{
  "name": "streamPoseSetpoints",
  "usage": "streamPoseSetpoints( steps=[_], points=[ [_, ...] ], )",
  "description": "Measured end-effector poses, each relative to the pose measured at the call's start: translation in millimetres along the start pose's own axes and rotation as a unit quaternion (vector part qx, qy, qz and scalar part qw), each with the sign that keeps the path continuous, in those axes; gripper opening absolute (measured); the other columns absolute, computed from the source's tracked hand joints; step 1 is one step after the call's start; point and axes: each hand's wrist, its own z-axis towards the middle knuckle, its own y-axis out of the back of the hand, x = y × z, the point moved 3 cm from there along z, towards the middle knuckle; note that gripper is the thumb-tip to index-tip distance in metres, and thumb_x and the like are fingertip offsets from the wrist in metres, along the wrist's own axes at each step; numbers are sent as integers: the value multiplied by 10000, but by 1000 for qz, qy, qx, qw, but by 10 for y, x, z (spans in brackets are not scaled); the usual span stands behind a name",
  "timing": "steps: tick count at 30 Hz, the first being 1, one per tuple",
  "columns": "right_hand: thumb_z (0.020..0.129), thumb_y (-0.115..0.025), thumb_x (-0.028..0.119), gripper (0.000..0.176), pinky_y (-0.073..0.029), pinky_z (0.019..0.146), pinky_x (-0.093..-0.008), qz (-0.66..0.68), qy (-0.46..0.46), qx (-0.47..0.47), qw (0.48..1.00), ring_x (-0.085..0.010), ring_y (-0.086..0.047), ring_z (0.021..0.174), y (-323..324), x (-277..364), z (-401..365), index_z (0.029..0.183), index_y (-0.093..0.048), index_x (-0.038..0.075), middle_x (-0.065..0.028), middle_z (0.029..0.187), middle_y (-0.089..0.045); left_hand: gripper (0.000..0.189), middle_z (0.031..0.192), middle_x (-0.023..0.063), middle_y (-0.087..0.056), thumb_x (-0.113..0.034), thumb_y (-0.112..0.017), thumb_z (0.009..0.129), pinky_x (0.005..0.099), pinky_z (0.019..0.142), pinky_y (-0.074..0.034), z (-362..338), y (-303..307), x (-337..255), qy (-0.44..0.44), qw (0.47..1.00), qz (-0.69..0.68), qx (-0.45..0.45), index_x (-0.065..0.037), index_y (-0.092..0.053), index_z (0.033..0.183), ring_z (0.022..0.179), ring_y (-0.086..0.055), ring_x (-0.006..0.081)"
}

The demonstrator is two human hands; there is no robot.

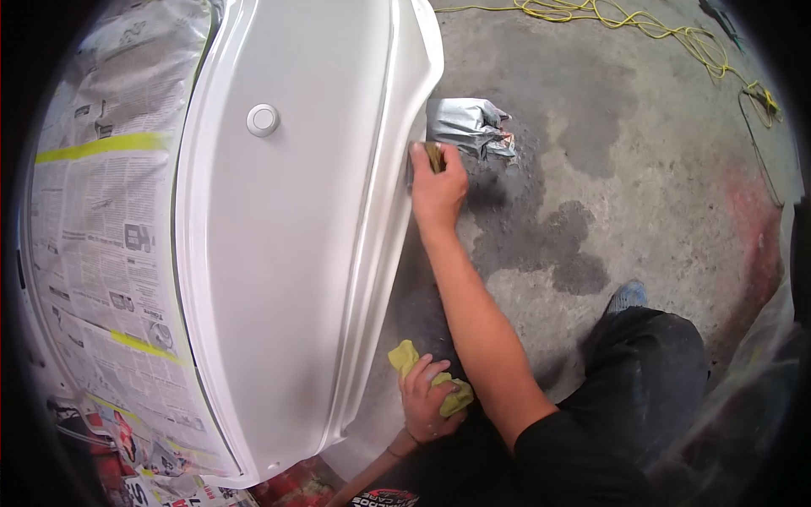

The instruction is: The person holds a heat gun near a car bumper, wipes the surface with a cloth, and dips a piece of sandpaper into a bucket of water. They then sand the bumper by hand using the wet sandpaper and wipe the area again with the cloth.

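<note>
A large white car panel [291, 220] with a raised rim and a round white cap [263, 120] fills the left middle. At its right edge my right hand [439, 186] pinches a small brownish-olive pad [435, 157], fingers against the rim. Lower down, beside the panel's lower right edge, my left hand [427, 401] is closed around a crumpled yellow cloth [405, 356], which sticks out on both sides of the fingers.
Newspaper masking [101, 211] with yellow tape covers the surface at left. A silver wrapped piece [469, 125] juts out beyond the panel's right edge. A yellow cord [642, 25] lies on the stained concrete floor [676, 152]. My shoe [628, 296] is at lower right.
</note>
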Motion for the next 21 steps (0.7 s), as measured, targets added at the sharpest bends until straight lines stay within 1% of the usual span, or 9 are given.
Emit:
streamPoseSetpoints(
  steps=[1, 4, 5, 8, 11, 14, 15, 18, 21],
  points=[
    [965, -809, 295, 317, -524, 846, -427, 18, -27, 10, 999, -325, -658, 882, 75, 104, 83, 1023, -697, 4, -164, 939, -716, 558, 1441, 97, -608, -228, -906, 609, 595, 1129, -387, -15, -13, 9, 1, 1000, -5, -1, -159, -664, 1106, 1418, -509, 425],
    [959, -826, 258, 281, -510, 746, -325, 83, -43, 1, 996, -136, -588, 768, 119, -79, 213, 997, -715, 3, -24, 833, -686, 557, 1439, 93, -611, -234, -904, 610, 603, 1133, -378, -31, -29, 43, 3, 1000, -14, -5, -162, -667, 1109, 1421, -510, 419],
    [961, -833, 262, 286, -491, 731, -302, 110, -47, 4, 993, -79, -551, 786, 108, -149, 202, 988, -715, 3, 22, 832, -657, 555, 1438, 92, -612, -235, -903, 611, 605, 1135, -376, -12, -17, 35, 3, 1000, -14, -3, -163, -668, 1108, 1422, -509, 418],
    [947, -843, 246, 264, -504, 736, -320, 123, -42, 24, 991, -114, -560, 763, 70, -96, 149, 991, -721, 16, -14, 825, -671, 551, 1437, 90, -613, -238, -901, 614, 606, 1136, -374, 26, -8, 25, -1, 1000, -16, -1, -163, -669, 1108, 1422, -509, 417],
    [965, -808, 288, 286, -525, 830, -414, 25, -51, 49, 997, -297, -669, 878, 85, 64, -11, 1002, -704, 24, -147, 912, -718, 545, 1438, 92, -611, -237, -898, 618, 607, 1139, -370, 18, -16, 31, -3, 1000, -11, 4, -162, -670, 1108, 1425, -506, 418],
    [972, -796, 281, 271, -520, 856, -455, -21, -14, 17, 1000, -362, -655, 931, 69, 21, -363, 1036, -698, 37, -172, 929, -696, 546, 1440, 98, -606, -234, -897, 618, 612, 1142, -367, 72, -32, 35, -7, 1000, -17, 4, -157, -670, 1109, 1427, -500, 418],
    [973, -794, 281, 275, -513, 868, -484, -16, -1, 11, 1000, -375, -644, 951, 67, 35, -393, 1055, -687, 41, -176, 935, -681, 548, 1441, 100, -605, -232, -898, 616, 615, 1142, -366, 77, -26, 39, -6, 1000, -20, 7, -155, -669, 1109, 1428, -498, 418],
    [964, -806, 284, 283, -511, 865, -483, -28, 44, -8, 999, -370, -640, 943, 33, 15, -274, 1037, -684, 39, -181, 959, -687, 555, 1437, 105, -601, -225, -900, 612, 617, 1145, -365, 70, -12, 32, -3, 1000, -7, 19, -148, -665, 1108, 1428, -495, 422],
    [960, -810, 274, 282, -509, 857, -483, -2, -5, -3, 1000, -369, -639, 953, 27, -57, -293, 1017, -680, 31, -175, 949, -694, 561, 1438, 103, -601, -231, -901, 607, 618, 1145, -366, 37, -48, 76, -2, 1000, -16, 11, -147, -665, 1108, 1426, -496, 423]
  ],
)
